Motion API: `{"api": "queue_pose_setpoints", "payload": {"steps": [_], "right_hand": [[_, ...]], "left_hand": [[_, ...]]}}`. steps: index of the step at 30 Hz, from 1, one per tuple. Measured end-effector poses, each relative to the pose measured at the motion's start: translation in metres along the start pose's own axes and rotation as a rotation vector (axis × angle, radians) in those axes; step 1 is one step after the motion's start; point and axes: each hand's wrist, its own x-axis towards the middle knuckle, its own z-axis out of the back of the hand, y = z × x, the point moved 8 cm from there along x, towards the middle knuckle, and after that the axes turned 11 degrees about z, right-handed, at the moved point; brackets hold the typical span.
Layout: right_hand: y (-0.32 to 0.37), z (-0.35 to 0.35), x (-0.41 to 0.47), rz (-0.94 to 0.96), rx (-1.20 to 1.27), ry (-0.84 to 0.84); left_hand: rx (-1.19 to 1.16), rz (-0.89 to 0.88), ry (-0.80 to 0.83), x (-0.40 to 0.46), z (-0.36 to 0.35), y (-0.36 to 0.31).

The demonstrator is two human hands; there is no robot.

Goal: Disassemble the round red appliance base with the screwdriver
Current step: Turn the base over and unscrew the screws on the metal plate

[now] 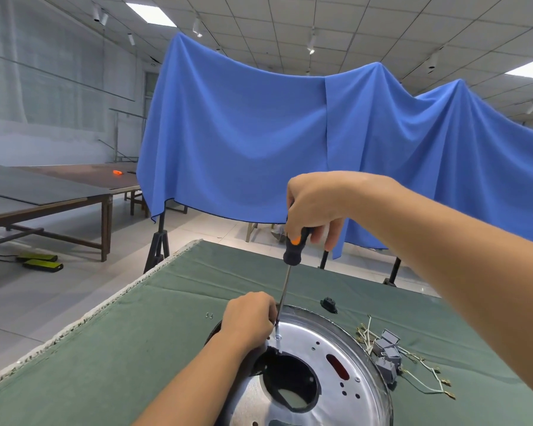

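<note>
The round appliance base (320,364) lies on the green cloth at the bottom centre, its shiny metal plate facing up with a large central hole and a red slot showing through. My right hand (314,207) grips the black and orange handle of the screwdriver (294,250), held nearly upright. Its thin shaft runs down to a screw (278,337) on the plate's far left part. My left hand (248,315) rests on the base's left rim, fingertips pinched around the lower shaft next to the screw.
The green-covered table (136,348) carries two small screws (209,315), a black part (329,304), and grey connector blocks with white wires (391,355) to the right of the base. A blue cloth (259,133) hangs behind. Brown tables (43,198) stand at the left.
</note>
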Motion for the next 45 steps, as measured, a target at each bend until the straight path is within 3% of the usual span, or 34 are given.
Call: {"api": "queue_pose_setpoints", "payload": {"steps": [6,12,18,24,28,33,35,38,42,45], "right_hand": [[-0.005,0.013,-0.008,-0.025,-0.253,-0.286],[0.001,0.002,-0.001,0.068,0.016,-0.108],[-0.006,0.013,-0.007,-0.022,-0.257,-0.255],[-0.012,0.007,-0.003,0.041,-0.027,-0.16],[-0.012,0.017,-0.006,0.024,-0.286,-0.35],[-0.005,0.01,-0.004,0.128,-0.068,-0.207],[-0.003,0.009,-0.004,0.146,-0.038,-0.24],[-0.006,0.011,-0.002,0.076,-0.162,-0.334],[-0.007,0.007,-0.001,0.048,0.036,-0.19],[-0.009,0.013,-0.009,-0.012,-0.219,-0.271]], "left_hand": [[-0.009,-0.002,0.004,0.0,-0.001,0.0],[-0.001,0.003,-0.001,0.0,0.0,0.0],[-0.01,0.0,0.008,0.0,-0.001,0.001],[-0.015,0.001,0.006,0.002,-0.002,0.001],[-0.021,-0.005,0.0,0.002,-0.002,0.001],[-0.015,0.006,0.002,0.002,-0.002,0.001],[-0.014,0.014,0.002,0.002,-0.002,0.002],[-0.016,0.011,-0.002,0.002,-0.002,0.002],[-0.015,0.009,0.004,0.002,-0.003,0.002],[-0.011,0.01,0.013,0.003,-0.004,0.003]]}}
